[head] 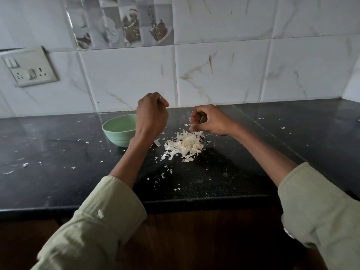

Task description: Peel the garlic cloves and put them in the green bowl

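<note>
The green bowl (116,128) stands on the black counter, left of centre; its inside looks pale and I cannot make out cloves in it. My left hand (152,115) is raised just right of the bowl, its fingers curled round a small white piece that looks like a garlic clove (161,97). My right hand (209,121) hovers above the far edge of a heap of garlic peel (184,146), its fingertips pinching thin peel flakes (191,121). No unpeeled cloves are visible in the heap.
Loose peel flakes (25,165) are scattered over the black counter (253,162). A tiled wall runs behind it, with a switch and socket plate (29,67) at the left. The counter's front edge (194,200) lies under my forearms.
</note>
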`<state>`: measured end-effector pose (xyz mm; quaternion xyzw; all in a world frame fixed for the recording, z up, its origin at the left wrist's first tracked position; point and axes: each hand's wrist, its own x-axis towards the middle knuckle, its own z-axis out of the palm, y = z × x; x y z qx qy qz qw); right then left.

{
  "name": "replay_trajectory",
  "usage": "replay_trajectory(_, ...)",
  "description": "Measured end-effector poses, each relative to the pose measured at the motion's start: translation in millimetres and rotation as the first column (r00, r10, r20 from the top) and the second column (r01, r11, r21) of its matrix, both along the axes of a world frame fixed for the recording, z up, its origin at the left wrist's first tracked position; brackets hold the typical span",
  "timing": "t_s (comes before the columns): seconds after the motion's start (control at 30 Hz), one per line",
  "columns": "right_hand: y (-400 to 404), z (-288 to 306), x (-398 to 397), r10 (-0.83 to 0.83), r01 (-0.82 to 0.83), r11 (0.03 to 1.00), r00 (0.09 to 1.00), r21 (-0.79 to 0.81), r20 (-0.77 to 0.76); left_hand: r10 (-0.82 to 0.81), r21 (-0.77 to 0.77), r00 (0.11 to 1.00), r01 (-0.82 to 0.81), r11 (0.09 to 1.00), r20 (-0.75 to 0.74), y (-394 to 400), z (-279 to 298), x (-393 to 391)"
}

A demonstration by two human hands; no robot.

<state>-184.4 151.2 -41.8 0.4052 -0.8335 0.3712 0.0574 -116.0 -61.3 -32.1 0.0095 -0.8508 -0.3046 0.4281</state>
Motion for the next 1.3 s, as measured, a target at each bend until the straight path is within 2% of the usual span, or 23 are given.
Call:
replay_trajectory(0.13, 0.6, 2.1, 1.2, 0.045, -0.043, 0.998, 0.998, -0.041, 0.044, -0.178, -0.136, 0.982, 0.185, 0.973, 0.066, 5.2, -6.5, -2.5)
replay_trajectory(0.23, 1.6, 2.0, 4.2, -0.001, 0.002, 0.999, 1.000, -0.052, 0.009, -0.224, -0.169, 0.966, 0.244, 0.955, 0.129, 8.7, -13.0, -2.0)
replay_trajectory(0.33, 6.0, 3.1, 2.7, -0.024, 0.023, 0.998, 1.000, -0.053, -0.012, -0.204, -0.178, 0.962, 0.236, 0.955, 0.181, 6.0, -18.7, -1.5)
replay_trajectory(0.47, 6.8, -0.5, 0.6, -0.018, 0.018, 0.999, 1.000, 0.031, 0.003, -0.133, -0.202, 0.946, 0.199, 0.959, 0.296, -0.8, -21.8, 1.8)
replay_trajectory(0.63, 5.5, -1.9, -2.0, 0.003, -0.003, 1.000, 1.000, 0.006, -0.024, -0.062, -0.255, 0.947, 0.148, 0.956, 0.315, -10.2, -19.8, 12.8)
replay_trajectory(0.77, 5.5, 0.5, 1.0, -0.018, 0.018, 0.998, 1.000, 0.059, 0.004, -0.084, -0.274, 0.899, 0.218, 0.937, 0.430, -29.4, -20.0, 27.6)
replay_trajectory(0.87, 5.5, -0.8, 2.0, -0.052, 0.049, 0.997, 0.998, 0.052, 0.048, -0.074, -0.203, 0.888, 0.184, 0.962, 0.453, -37.7, -25.2, 43.9)
replay_trajectory(1.0, 4.9, -3.4, 1.3, -0.052, 0.052, 0.999, 0.994, 0.003, 0.100, -0.152, 0.094, 0.869, 0.122, 0.988, 0.472, -32.5, -37.0, 80.4)
replay_trajectory(1.1, 1.6, -6.4, -2.1, -0.087, 0.089, 0.996, 0.990, -0.013, 0.110, -0.068, 0.089, 0.876, 0.029, 0.996, 0.478, -15.8, -50.1, 110.7)
replay_trajectory(1.3, -4.2, -17.2, -5.7, -0.089, 0.082, 0.996, 0.960, 0.035, 0.266, -0.027, 0.047, 0.903, 0.007, 0.999, 0.429, 14.2, -56.3, 111.6)
